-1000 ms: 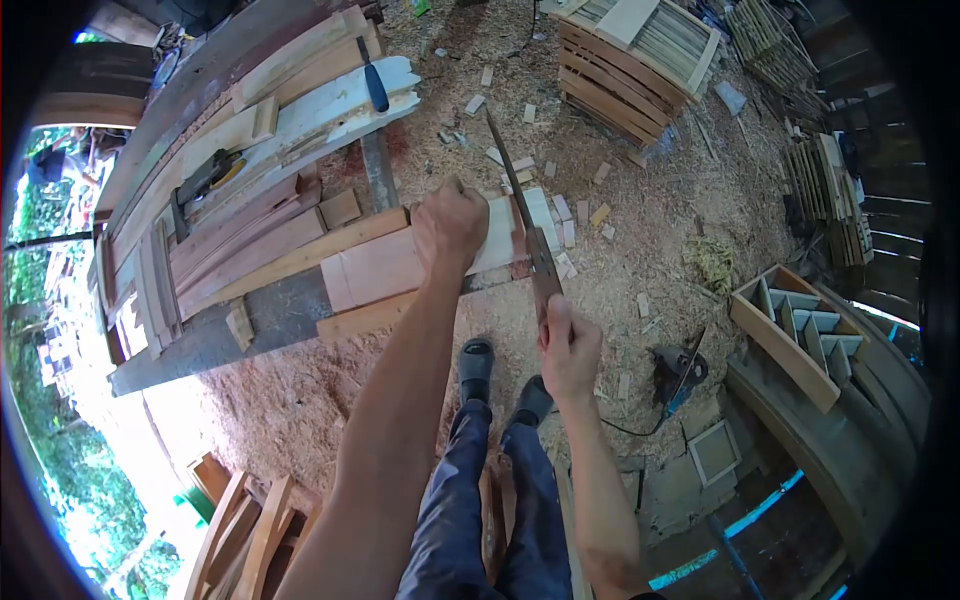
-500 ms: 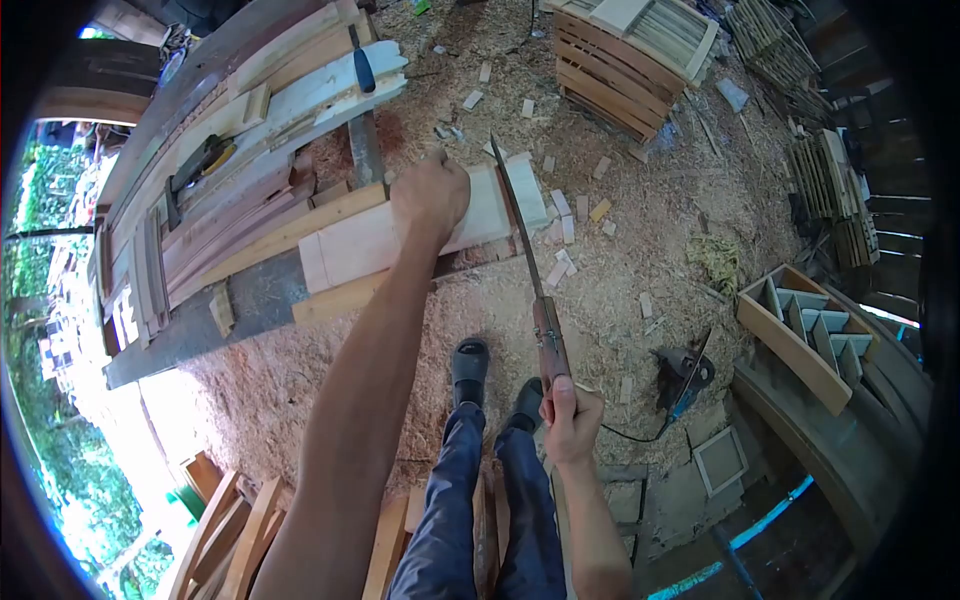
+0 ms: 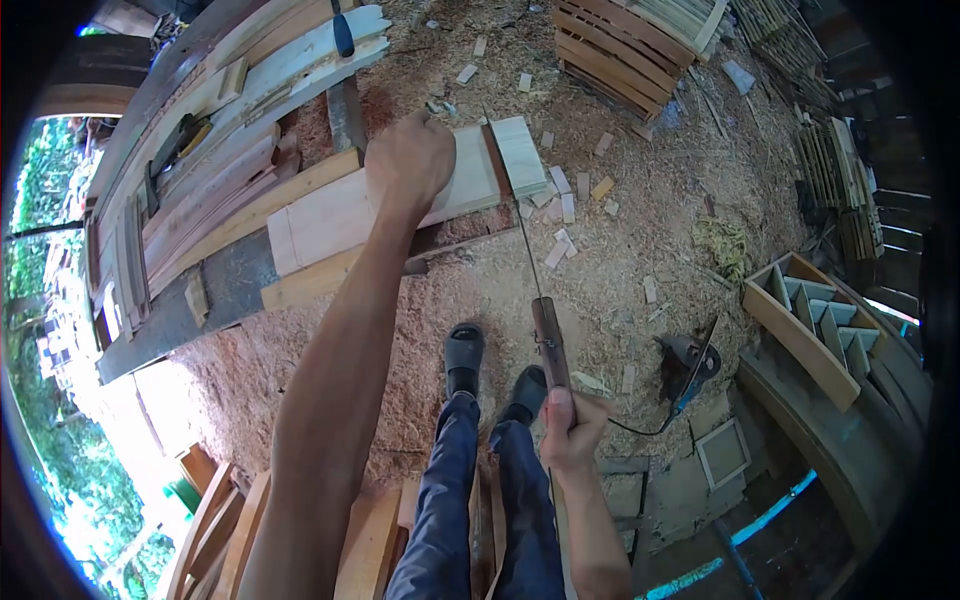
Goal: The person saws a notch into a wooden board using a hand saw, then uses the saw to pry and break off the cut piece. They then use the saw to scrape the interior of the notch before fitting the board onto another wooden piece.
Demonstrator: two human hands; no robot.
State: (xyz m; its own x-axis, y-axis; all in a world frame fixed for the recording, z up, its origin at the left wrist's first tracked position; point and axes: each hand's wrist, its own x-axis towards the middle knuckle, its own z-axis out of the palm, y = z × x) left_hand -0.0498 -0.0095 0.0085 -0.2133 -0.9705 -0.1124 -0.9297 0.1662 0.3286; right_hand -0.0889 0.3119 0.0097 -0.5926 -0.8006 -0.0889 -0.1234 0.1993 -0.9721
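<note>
A pale board (image 3: 325, 217) is laid across the edge of the table (image 3: 235, 270), running from left of center to the upper middle of the frame. It is pressed on from above by the left hand (image 3: 411, 160), which is curled; its fingertips are hidden, and whether anything is pinched by them cannot be told. Near the board's right end, a saw (image 3: 547, 340) is set across it, with a dark strip (image 3: 497, 165) lying just beside the blade. The saw's handle is wrapped by the closed right hand (image 3: 572, 430), lower center, with the thumb laid along it. Small wood offcuts (image 3: 567, 208) are scattered on the floor (image 3: 640, 220) right of the board. A blue-handled tool (image 3: 343, 36) is seen at upper left, on stacked boards (image 3: 290, 75). At right, a divided box (image 3: 800, 335) is placed above a corded power tool's level.
</note>
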